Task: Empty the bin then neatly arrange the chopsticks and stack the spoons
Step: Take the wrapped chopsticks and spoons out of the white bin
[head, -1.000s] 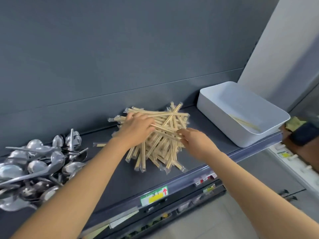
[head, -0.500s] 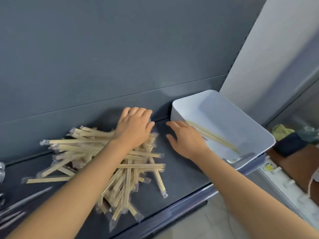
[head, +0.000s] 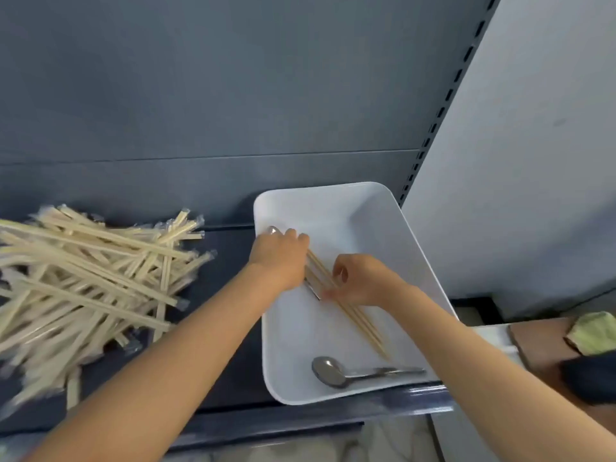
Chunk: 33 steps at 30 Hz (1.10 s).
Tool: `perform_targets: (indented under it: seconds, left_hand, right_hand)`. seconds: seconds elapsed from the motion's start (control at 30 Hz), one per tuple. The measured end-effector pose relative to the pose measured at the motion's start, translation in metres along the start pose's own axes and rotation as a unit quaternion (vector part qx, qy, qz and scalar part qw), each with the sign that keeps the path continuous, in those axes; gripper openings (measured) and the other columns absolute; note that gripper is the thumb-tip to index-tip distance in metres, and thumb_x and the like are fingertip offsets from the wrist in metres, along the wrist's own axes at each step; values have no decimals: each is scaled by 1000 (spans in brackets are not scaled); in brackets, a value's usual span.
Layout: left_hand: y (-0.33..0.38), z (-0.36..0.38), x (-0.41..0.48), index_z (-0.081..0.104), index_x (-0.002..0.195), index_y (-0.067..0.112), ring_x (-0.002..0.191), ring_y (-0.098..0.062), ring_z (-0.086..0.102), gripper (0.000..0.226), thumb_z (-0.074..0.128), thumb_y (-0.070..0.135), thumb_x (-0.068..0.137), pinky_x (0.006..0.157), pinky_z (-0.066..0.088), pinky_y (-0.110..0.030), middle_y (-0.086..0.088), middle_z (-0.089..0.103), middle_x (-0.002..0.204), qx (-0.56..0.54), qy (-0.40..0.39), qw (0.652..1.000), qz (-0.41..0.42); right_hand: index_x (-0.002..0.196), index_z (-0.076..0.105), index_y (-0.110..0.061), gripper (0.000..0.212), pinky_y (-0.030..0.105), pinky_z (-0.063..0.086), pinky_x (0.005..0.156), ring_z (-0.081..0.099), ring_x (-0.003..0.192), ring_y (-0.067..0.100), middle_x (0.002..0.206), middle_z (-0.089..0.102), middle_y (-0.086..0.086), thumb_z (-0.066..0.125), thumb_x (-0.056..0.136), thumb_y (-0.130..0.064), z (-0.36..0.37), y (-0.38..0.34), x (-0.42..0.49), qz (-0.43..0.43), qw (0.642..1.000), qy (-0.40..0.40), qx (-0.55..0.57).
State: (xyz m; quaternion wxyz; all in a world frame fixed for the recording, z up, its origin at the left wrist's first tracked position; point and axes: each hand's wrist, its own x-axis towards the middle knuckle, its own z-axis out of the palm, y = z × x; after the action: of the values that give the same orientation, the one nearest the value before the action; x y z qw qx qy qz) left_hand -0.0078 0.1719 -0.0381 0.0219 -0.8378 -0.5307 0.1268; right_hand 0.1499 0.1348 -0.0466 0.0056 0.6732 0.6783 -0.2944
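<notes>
Both hands are inside the white bin (head: 333, 208) at the right end of the shelf (head: 230, 248). The left hand (head: 280, 261) has its grip curled over the far spoon (head: 273, 230), which is mostly hidden beneath it. The right hand (head: 363, 281) pinches the bare chopsticks (head: 361, 325). The near spoon (head: 333, 373) lies by the bin's front wall. The wrapped chopsticks (head: 93, 281), blurred, run off the left edge.

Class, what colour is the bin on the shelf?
The rectangular plastic bin is plain white; the head view shows it.
</notes>
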Motion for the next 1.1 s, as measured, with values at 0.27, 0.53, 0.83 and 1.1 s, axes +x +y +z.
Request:
perform_targets:
  seconds: [0.27,0.53,0.83,1.1]
  left_hand:
    - [42,10,-24,45,126,14,104,-28,56,36,51,30,94,69,43,-34,-5,47,127,-100,-141,978,-119]
    - [55,16,-55,50,124,11,105,-28,55,37,48,36,96,84,48,-40,-9,51,127,-159,-157,966,-132]
    - [64,16,-65,43,123,-2,71,-23,57,42,59,6,85,60,47,-34,-10,59,81,-266,-46,915,-302]
    - [67,4,-60,53,89,4,77,-24,61,10,57,12,84,54,45,-26,-10,57,82,-370,-120,847,-362]
  right_hand:
    - [102,55,-14,23,28,42,66,61,93,26,101,61,2,63,84,-26,-19,5,-21,-173,954,-25,-242]
    - [87,66,-11,19,23,41,54,56,66,18,90,65,4,76,76,-23,12,7,-44,-267,917,-233,-182]
    - [75,61,-4,12,32,55,62,61,64,25,68,60,9,68,82,-11,10,21,-30,-169,960,-220,-43]
    - [112,56,4,25,31,48,77,62,102,34,110,64,19,43,93,-7,4,26,-14,-81,996,-27,-4]
